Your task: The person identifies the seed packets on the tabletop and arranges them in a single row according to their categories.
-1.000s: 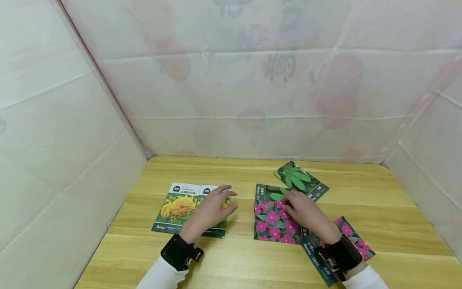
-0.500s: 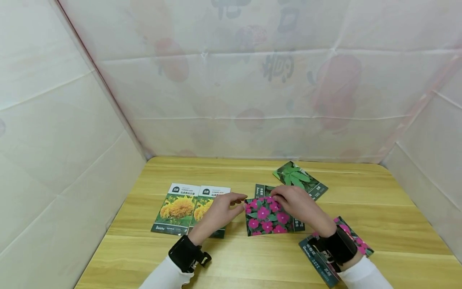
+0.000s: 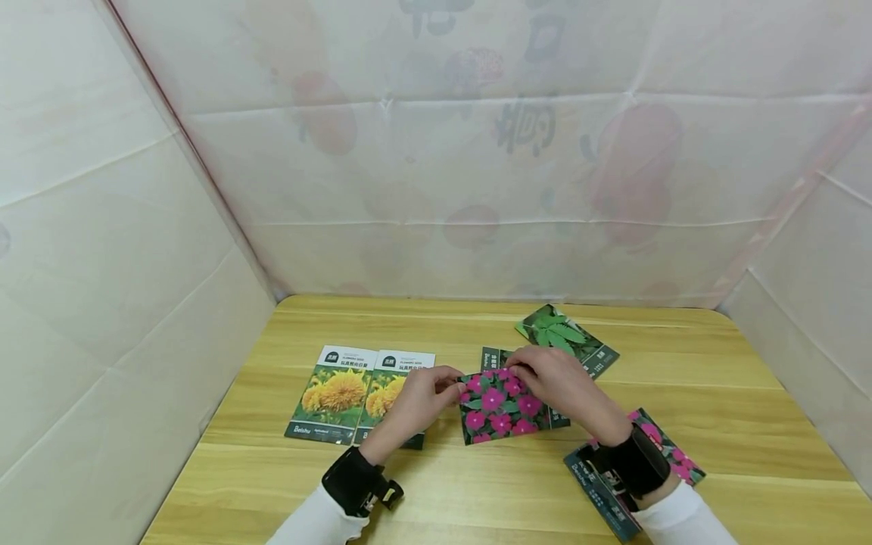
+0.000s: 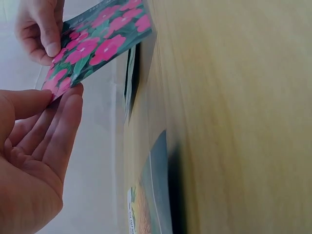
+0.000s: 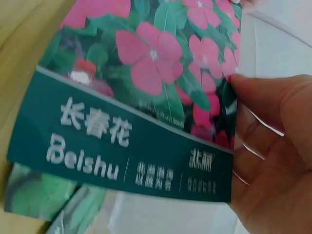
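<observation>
A seed packet with pink flowers is held sideways above the table between both hands. My left hand pinches its left corner between thumb and fingers, as the left wrist view shows. Along its far edge, my right hand pinches it with the thumb on the printed face. The dark green label band faces the right wrist camera. Partly covered by it in the head view is a green-leaf packet on the table. Below my right wrist lie more pink-flower packets, partly hidden by the wrist strap.
Two yellow sunflower packets lie side by side at the left, one partly behind my left forearm. Another green-leaf packet lies askew at the back right. The wooden table is enclosed by pale printed sheets.
The pink-flower packet has come up off the green-leaf packet and shifted left in my right hand. My left hand has moved right from over the sunflower packets and taken its left corner.
</observation>
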Motion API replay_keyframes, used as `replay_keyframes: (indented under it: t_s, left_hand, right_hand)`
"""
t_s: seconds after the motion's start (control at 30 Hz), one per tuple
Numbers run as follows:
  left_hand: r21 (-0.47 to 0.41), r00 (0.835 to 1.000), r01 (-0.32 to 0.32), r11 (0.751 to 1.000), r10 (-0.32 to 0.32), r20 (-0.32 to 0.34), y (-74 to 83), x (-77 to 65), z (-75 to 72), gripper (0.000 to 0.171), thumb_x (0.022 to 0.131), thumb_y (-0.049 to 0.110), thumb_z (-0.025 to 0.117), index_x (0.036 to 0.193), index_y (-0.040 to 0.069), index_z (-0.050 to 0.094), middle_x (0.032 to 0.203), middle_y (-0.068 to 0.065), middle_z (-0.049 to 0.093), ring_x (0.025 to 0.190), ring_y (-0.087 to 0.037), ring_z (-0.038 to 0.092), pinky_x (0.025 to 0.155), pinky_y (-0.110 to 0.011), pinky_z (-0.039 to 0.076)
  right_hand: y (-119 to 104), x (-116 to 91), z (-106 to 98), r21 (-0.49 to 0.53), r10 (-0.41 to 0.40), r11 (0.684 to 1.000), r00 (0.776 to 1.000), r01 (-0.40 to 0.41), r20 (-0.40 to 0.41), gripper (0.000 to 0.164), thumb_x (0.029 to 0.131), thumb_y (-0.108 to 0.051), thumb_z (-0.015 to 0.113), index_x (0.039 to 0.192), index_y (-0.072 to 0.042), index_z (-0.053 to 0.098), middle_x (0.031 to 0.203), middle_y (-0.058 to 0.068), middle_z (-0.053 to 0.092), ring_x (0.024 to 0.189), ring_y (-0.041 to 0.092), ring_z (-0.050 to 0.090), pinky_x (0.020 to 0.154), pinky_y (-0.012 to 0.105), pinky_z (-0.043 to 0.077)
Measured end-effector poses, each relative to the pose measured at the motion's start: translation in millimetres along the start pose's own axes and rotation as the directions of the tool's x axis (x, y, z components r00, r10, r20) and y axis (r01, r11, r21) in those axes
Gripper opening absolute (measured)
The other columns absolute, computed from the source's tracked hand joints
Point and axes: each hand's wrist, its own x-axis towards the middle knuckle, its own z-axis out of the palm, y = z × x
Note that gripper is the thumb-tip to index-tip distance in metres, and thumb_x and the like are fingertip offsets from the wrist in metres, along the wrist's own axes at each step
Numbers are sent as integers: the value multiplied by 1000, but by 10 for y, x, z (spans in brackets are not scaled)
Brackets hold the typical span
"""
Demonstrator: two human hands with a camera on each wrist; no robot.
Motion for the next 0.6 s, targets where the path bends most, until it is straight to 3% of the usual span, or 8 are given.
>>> replay_keyframes:
  t_s: [0.2,0.37,0.43,0.6]
  left_hand:
    - [-156,999,34,987,-39,-30,-69,-29,-44,21,103,8,65,119,-4,70,95,-12,74,84,-33,74,75,-41,65]
    - [-329,993,85,941,-107,-49,-108,-60,-93,21,103,5,64,121,-6,66,98,-16,72,90,-40,73,83,-47,64]
    - [-389,990,104,915,-132,-47,-115,-65,-104,21,103,3,63,121,-7,64,99,-18,71,93,-45,71,85,-49,63]
    - [-500,983,133,856,-179,-45,-123,-76,-114,20,102,-1,60,121,-10,59,98,-19,69,96,-50,68,89,-53,61]
  right_hand:
    - [87,-69,-168,70,89,994,992,-83,-90,29,102,-21,69,127,-7,71,118,10,71,100,25,69,84,45,59]
    - [180,-101,-209,153,140,982,972,-111,-190,41,106,-24,64,141,-3,61,132,19,65,119,39,63,95,57,54]
    - [310,-114,-123,211,153,972,961,-105,-229,45,107,-27,62,146,-5,57,134,20,63,119,39,61,96,56,54]
    - [1045,-140,457,215,192,969,925,-125,-329,46,108,-38,57,152,-26,52,132,-1,65,115,17,63,95,31,54]
